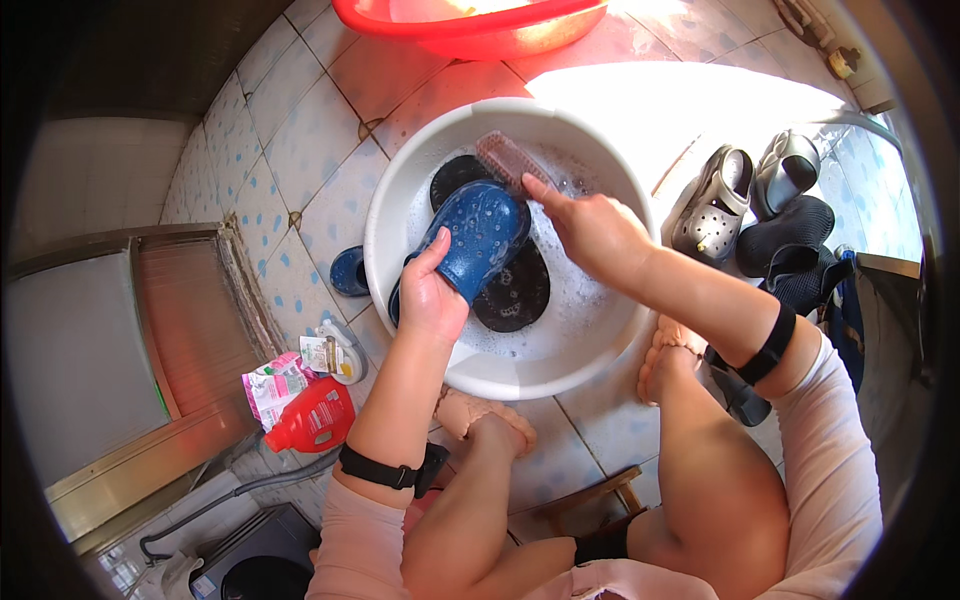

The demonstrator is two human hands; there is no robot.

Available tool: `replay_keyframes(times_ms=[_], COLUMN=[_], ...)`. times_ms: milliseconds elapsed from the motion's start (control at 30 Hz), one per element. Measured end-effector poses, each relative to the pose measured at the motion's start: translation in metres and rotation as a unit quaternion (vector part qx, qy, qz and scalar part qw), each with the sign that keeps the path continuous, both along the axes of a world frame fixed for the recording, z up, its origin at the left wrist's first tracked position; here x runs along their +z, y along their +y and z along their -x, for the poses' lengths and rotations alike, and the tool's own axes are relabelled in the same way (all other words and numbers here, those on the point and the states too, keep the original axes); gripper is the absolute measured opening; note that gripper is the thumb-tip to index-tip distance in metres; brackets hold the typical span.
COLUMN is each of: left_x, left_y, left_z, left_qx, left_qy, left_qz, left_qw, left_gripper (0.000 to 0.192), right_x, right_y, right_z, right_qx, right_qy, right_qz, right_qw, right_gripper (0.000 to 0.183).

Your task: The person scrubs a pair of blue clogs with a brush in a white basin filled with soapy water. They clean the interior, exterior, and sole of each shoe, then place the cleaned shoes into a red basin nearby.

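My left hand [433, 300] grips a wet blue clog [480, 214] by its opening end, thumb along the top, over a round white basin [506, 382]. Clear pinkish bristles belong to a scrub brush [510, 159] in my right hand [604, 240], whose index finger lies along its back. The brush is beside the clog's toe; whether they touch I cannot tell. Soapy water [581, 300] with foam fills the basin's bottom. Black shoe parts, one near the rim [450, 176] and one under the clog [517, 296], lie in it, partly hidden.
Left of the basin are another blue shoe [348, 271], a red detergent bottle [319, 415], a pink-white packet [274, 384] and a white brush-like item [345, 352]. Grey clogs [712, 214] and black shoes [787, 232] stand at right. A red tub [480, 34] is beyond.
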State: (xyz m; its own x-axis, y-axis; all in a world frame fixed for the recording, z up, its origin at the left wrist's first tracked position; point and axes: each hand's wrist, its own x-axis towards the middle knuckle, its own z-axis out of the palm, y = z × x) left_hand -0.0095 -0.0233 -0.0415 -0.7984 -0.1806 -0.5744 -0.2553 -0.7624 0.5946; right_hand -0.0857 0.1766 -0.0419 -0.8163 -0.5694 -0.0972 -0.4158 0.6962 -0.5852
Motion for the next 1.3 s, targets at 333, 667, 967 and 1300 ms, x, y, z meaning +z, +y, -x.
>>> replay_keyframes(times_ms=[333,667,967,1300], left_x=[-0.015,-0.006,-0.007,0.023], left_y=[-0.010,-0.004,0.004,0.027], left_z=[0.001,-0.007,-0.017,-0.016], left_qx=[0.070,-0.002,-0.052,-0.129], left_qy=[-0.094,-0.031,-0.047,-0.098], left_qz=[-0.124,-0.069,0.043,0.258], left_qw=[0.985,0.997,0.997,0.953], left_gripper=[0.039,0.048,0.037,0.036], right_x=[0.000,0.010,0.011,0.027], right_y=[0.007,0.009,0.021,0.007], right_z=[-0.030,-0.005,-0.009,-0.007], right_qx=[0.051,0.051,0.054,0.075], right_qy=[0.041,-0.022,-0.071,-0.138], right_qz=[0.074,0.114,0.111,0.094], right_qw=[0.995,0.992,0.990,0.983], right_gripper=[0.059,0.060,0.057,0.050])
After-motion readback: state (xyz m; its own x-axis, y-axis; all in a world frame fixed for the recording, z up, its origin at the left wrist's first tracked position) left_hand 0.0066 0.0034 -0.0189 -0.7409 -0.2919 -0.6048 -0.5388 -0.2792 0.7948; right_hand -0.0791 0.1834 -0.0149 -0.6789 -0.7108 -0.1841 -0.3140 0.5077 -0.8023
